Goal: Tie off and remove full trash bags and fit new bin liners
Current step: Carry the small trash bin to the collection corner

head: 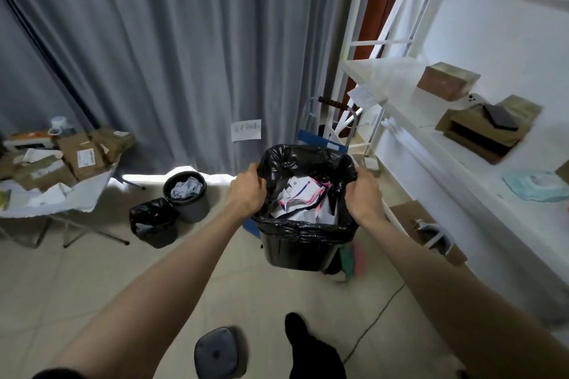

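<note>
Tiled floor (pixel 92 280), grey curtain (pixel 172 40) | left hand (pixel 246 194) and right hand (pixel 366 194) gripped full trash bag's (pixel 308 231) rim | gathering; tying next.

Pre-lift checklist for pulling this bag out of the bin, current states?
1. Left hand grips the black bag at its left edge: ok.
2. Right hand grips the right edge: ok.
3. Bag edges gathered and tied: not ok, mouth open, paper trash showing.
4. Bag freed from the bin rim: not ok, near edge folded over the rim.
5. Floor beside clear: not ok, two small bins to the left.
6. New liner at hand: cannot tell.
</note>
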`<state>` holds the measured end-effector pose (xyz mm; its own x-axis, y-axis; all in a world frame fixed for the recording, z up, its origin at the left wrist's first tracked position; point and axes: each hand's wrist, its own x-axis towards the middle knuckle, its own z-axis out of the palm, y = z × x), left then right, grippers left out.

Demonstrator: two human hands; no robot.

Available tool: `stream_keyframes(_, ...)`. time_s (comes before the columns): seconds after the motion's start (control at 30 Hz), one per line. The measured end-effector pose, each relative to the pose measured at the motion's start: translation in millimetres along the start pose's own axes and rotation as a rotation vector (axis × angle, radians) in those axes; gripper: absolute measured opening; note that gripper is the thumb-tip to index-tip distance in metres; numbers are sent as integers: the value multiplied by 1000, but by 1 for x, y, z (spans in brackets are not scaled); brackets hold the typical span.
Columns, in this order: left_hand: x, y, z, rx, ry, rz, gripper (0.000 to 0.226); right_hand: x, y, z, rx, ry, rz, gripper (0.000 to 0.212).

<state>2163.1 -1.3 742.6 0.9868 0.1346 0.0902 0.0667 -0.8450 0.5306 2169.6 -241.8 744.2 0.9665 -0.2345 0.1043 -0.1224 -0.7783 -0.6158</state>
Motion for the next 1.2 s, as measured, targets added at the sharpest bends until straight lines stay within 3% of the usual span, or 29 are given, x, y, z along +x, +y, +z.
stream_keyframes(0.2,90,-23,30,-45,15,-137,32,109,-10,64,21,-102,-75,36)
stream_keyframes(0.4,142,-59,17,-64,83,-316,26,183,-59,121,47,-247,-207,35)
stream_keyframes(0.77,194,-182,-40,19,204,-526,36,227,-184,245,112,-424,-420,30)
stream_keyframes(1.1,266,-361,-65,70,47,-451,30,210,-267,396,100,-441,-266,25)
stream_keyframes(1.2,282,-412,-72,78,-42,-400,31,192,-289,433,72,-438,-140,27)
